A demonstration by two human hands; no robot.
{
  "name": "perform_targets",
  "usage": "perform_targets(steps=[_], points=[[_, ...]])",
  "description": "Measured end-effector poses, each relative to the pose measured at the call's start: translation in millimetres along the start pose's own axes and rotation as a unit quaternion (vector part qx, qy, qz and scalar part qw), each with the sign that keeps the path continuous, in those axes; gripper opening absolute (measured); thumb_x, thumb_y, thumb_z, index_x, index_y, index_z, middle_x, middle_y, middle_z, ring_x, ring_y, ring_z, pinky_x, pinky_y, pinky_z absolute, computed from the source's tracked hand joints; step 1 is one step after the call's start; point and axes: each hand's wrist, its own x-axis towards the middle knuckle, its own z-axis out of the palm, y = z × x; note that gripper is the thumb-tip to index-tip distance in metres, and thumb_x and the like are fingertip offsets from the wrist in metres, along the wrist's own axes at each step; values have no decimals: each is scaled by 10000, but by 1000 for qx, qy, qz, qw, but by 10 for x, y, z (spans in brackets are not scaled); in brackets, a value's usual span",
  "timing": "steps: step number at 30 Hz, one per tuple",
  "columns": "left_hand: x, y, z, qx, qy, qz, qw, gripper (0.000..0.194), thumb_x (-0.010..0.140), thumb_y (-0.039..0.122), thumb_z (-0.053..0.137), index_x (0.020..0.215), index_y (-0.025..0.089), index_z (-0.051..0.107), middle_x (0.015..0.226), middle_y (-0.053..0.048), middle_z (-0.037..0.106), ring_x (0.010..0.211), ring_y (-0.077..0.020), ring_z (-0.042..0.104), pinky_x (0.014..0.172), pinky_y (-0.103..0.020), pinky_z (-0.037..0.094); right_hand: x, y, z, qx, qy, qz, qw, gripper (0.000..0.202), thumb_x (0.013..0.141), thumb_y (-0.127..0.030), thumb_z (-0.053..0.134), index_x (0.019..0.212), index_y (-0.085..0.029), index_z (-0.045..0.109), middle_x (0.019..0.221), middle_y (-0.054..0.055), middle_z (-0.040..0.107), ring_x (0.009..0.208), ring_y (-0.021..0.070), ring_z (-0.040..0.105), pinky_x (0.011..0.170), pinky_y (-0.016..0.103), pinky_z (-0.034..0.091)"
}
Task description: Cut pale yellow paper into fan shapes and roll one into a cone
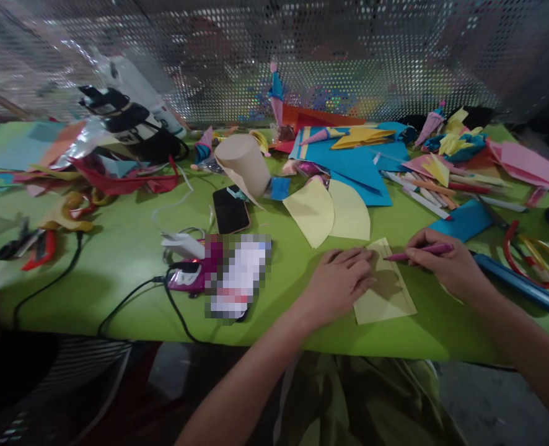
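A pale yellow sheet of paper (386, 303) lies on the green table in front of me, with a line along its right side. My left hand (342, 279) rests on the sheet's left part, fingers lying over it and gripping nothing. In my right hand (442, 257) is a pink pen (435, 249), held between thumb and fingers. Its tip is at the upper part of the sheet; whether it touches is hard to tell. Just beyond my left hand lie two pale yellow fan-shaped paper pieces (309, 214), partly overlapping.
A blue utility knife (525, 285) and scissors (511, 254) lie to the right. Several pens (430, 192) and blue paper (362, 179) are farther back. Left of me are a phone with a lit screen (240, 275), a dark phone (230, 210), cables and a paper roll (244, 164).
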Motion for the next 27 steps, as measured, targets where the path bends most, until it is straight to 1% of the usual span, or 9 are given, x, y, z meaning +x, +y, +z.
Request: perform_targets(steps=[5,8,11,15,18,20,23,27], points=[[-2,-8,7,-6,-1,-1,1000,339,1091,434,347,1116,269,642,1595,25,482,1493,-200,404,1193,-459,322,-80,-52,-21,-37,-14,3,999,194,843,-402,708,758,-233,667,705,4,655,677,184,618,613,310,414],[0,-13,12,-8,1,-2,1000,322,1091,430,352,1113,278,636,1598,43,476,1502,-196,392,1194,-468,327,-154,-81,-24,-30,-20,9,999,164,822,-374,707,745,-236,666,703,-4,647,678,183,612,619,312,423],[9,-11,8,-9,-6,-5,1000,315,1090,423,356,1117,276,634,1599,47,475,1507,-200,384,1195,-481,330,-256,-95,-25,-15,-27,33,999,175,832,-386,693,750,-236,660,689,-11,621,658,178,619,605,305,423],[18,-5,-1,-10,-11,-10,1000,339,1090,429,348,1153,271,641,1600,28,474,1505,-206,389,1201,-480,326,-399,-92,-47,-33,-44,50,997,224,837,-427,689,727,-236,646,647,-21,591,620,170,609,576,296,391],[14,-7,4,-8,-7,-8,1000,352,1089,442,346,1156,269,646,1604,25,469,1506,-202,388,1205,-466,321,-498,-98,-65,-56,-47,57,996,208,830,-416,684,716,-246,646,628,-27,585,590,164,565,562,298,362],[10,-12,14,-5,-5,-4,1000,359,1091,443,337,1139,270,648,1607,33,465,1508,-196,383,1203,-461,322,-559,-118,-67,-53,-52,74,995,198,835,-408,679,717,-252,649,629,-26,587,575,162,547,555,301,354],[7,-22,29,-1,-4,-3,1000,363,1094,442,329,1136,269,646,1608,36,462,1505,-194,387,1201,-459,321,-637,-162,-56,-30,-57,107,992,205,838,-404,674,703,-255,637,593,-32,548,566,166,565,552,297,353],[4,-22,26,-2,-3,-5,1000,379,1094,455,322,1141,270,649,1611,35,458,1505,-190,384,1206,-452,311,-714,-179,-41,-16,-61,113,992,187,822,-395,671,704,-256,631,553,-48,511,568,168,586,554,289,342]])
